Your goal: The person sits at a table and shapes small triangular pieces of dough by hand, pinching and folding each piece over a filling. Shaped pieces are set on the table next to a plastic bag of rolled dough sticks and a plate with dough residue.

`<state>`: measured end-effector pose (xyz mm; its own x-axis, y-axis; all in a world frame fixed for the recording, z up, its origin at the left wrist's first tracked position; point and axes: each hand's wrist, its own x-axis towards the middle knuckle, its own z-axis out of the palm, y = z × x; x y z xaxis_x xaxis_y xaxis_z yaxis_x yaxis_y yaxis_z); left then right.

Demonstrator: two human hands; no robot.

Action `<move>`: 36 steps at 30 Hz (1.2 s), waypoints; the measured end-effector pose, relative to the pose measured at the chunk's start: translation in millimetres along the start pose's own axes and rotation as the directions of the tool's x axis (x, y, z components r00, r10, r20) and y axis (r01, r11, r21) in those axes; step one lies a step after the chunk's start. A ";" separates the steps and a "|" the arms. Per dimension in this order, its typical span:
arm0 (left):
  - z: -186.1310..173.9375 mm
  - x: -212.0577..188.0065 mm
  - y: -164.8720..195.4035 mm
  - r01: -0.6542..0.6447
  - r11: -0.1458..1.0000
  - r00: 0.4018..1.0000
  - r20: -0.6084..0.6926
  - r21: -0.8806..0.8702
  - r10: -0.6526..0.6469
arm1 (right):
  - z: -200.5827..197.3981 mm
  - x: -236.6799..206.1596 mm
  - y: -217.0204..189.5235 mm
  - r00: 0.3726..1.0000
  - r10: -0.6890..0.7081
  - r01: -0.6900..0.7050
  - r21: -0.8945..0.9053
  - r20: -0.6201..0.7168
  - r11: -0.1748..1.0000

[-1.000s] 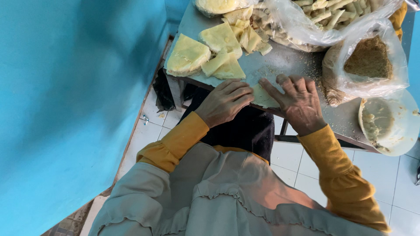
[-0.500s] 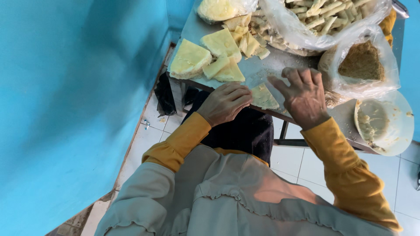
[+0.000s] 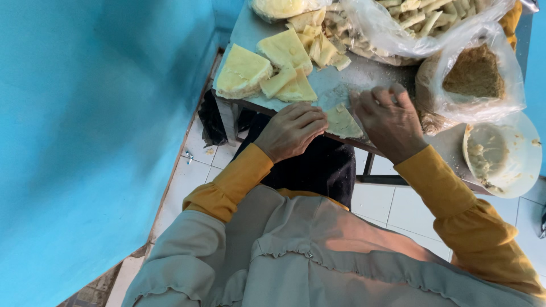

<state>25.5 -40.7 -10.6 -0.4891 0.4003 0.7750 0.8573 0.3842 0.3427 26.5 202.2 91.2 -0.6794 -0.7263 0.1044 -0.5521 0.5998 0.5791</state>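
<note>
Two hands [image 3: 293, 129] [image 3: 389, 119] on dough sheet [image 3: 343, 121] | bowl [image 3: 520, 176]: paste | bag [image 3: 475, 71]: crumbs

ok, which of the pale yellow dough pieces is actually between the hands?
The flat triangular dough piece at the table's near edge, between the left hand and right hand. The other folded dough pieces lie stacked farther back, untouched.

The fingertips of the left hand [image 3: 291, 129] curl under, so their hold on the pale dough sheet [image 3: 343, 121] cannot be made out, and the right hand [image 3: 389, 122] covers the sheet's far edge. The bag of cut strips [image 3: 424, 25] and the wrapped dough mound [image 3: 278, 8] run off the top edge. What fills the white bowl [image 3: 503, 154] is too smeared to tell.
</note>
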 end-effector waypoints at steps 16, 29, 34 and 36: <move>2.1 -5.3 -4.1 -0.010 1.000 1.000 0.008 0.010 0.010 | 17.7 0.9 -7.0 1.000 0.001 -0.003 -0.080 -0.024 0.997; 0.5 -5.0 -3.9 0.040 0.999 0.999 -0.031 -0.020 -0.041 | 80.3 124.9 5.0 0.883 0.445 -0.238 0.678 -0.146 0.695; 0.9 -9.4 -7.3 0.032 0.999 0.999 -0.014 -0.016 -0.032 | 80.4 119.4 32.3 0.856 0.513 -0.220 0.858 -0.058 0.464; 2.7 -11.2 -7.0 0.043 0.999 0.999 -0.024 -0.020 -0.044 | 79.0 112.3 37.2 0.860 0.510 -0.218 0.881 -0.030 0.420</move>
<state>24.5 -45.6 -23.1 -0.5223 0.3632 0.7715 0.8383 0.3847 0.3864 -108.5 169.5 60.6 -0.8510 -0.3290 0.4094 -0.5096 0.7060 -0.4919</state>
